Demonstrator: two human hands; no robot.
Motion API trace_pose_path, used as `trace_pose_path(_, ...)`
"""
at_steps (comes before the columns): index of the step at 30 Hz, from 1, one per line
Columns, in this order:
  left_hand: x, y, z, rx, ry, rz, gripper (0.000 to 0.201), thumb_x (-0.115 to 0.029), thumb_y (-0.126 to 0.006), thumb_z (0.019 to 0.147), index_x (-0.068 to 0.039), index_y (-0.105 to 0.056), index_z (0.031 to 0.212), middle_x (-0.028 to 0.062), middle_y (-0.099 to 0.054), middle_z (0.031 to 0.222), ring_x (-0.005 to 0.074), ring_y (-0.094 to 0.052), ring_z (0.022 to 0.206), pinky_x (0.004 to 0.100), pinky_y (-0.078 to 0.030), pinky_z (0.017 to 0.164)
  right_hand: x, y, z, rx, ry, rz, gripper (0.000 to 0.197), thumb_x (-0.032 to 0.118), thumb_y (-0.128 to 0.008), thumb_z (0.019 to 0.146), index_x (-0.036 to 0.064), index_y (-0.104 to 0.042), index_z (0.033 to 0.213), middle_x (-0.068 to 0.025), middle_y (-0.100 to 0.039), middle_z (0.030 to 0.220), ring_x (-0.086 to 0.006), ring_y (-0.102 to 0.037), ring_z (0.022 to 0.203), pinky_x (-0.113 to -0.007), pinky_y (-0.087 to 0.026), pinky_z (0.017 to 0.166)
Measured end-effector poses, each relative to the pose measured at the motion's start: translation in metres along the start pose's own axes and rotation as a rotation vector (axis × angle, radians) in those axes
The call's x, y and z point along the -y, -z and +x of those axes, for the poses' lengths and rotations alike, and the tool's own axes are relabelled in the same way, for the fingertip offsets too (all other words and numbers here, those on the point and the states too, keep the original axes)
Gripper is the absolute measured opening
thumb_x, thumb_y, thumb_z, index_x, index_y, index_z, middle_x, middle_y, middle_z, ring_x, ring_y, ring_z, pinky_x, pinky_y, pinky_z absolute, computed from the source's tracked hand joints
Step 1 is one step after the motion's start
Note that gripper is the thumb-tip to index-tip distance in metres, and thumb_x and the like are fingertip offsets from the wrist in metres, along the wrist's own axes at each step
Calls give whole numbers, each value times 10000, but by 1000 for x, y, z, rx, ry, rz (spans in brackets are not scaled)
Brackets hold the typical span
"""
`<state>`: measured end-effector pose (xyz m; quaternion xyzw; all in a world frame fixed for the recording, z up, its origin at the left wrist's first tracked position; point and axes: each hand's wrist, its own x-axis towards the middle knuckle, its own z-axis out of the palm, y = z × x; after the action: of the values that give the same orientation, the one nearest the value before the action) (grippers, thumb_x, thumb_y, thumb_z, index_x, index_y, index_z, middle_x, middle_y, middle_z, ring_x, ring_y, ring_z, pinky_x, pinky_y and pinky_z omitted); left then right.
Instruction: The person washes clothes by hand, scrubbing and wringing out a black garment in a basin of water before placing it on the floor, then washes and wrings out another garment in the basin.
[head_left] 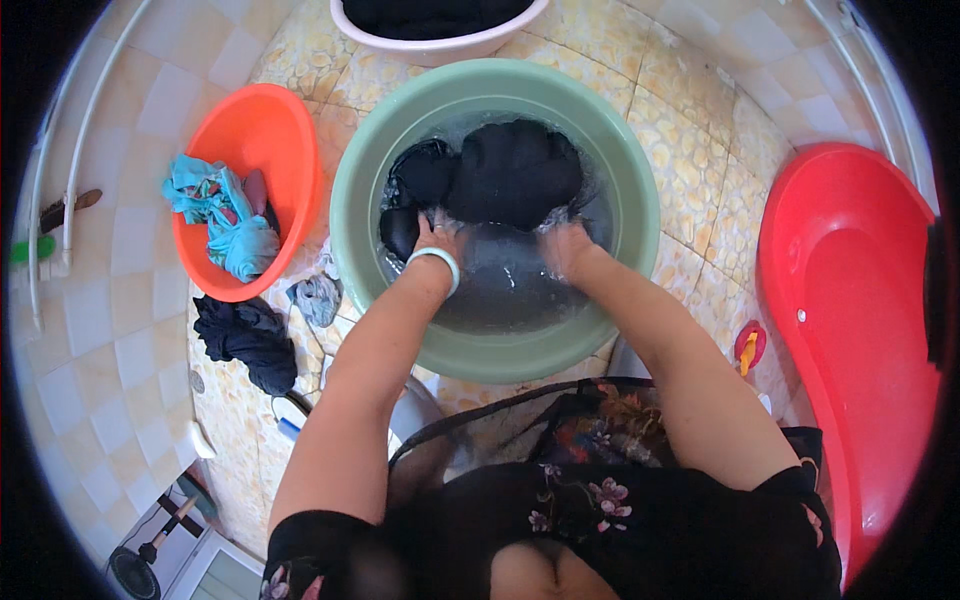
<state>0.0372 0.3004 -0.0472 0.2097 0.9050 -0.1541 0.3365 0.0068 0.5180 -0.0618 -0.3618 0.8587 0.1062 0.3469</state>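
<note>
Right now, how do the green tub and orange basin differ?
The green tub is wider than the orange basin. The tub holds water and dark cloth; the basin holds turquoise cloth, with no water visible. The left hand and right hand are in the tub, none in the basin. Both stand on the floor and hold cloth.

Green basin, dark cloth on tiled floor

Basin at centre on the floor; clothes in its water, left hand and right hand at their near edge. Beyond: second basin holding fabric. Left: third basin containing garments, cloth bundle on the floor nearer. Right: tub.
</note>
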Motion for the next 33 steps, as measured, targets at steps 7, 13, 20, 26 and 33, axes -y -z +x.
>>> trace_pose_path(7,2,8,1,100,-67,-141,598,-276,-579,773,-126,-424,1330,156,-366,1400,335,-329,1301,619,-190,1024,-8,31,-23,-62,167,-124,282,110,-552,725,9,-643,972,-202,-627,999,-305,-602,970,-402,-473,844)
trace_pose_path(13,19,23,-15,-305,30,-649,330,-205,-543,767,-66,-579,1064,213,-600,1056,339,-562,1024,462,-375,947,-39,89,-34,-347,37,527,359,84,-516,719,12,-612,1057,-235,-618,960,-362,-597,932,-403,-469,844)
trace_pose_path(20,99,101,-75,-973,-102,-1437,307,-100,-444,811,47,-528,1067,192,-609,946,275,-570,935,336,-423,865,1,256,-146,-569,10,851,342,89,-489,705,-1,-618,1009,-64,-617,758,-119,-566,685,-262,-471,654)
trace_pose_path(26,128,176,-157,-1556,-102,-553,248,-166,-484,881,-21,-574,1061,-3,-589,836,80,-521,772,227,-426,677,28,338,-217,-761,-14,1106,343,-78,-475,712,-30,-582,1034,-112,-641,902,-185,-624,803,-295,-510,729)
trace_pose_path(33,110,222,-194,-1221,-260,-1740,151,-82,-483,882,-11,-606,934,30,-616,860,96,-556,772,224,-443,693,14,346,-228,-747,118,1108,323,-44,-499,702,-32,-607,1006,-96,-637,935,-177,-599,847,-276,-468,797)
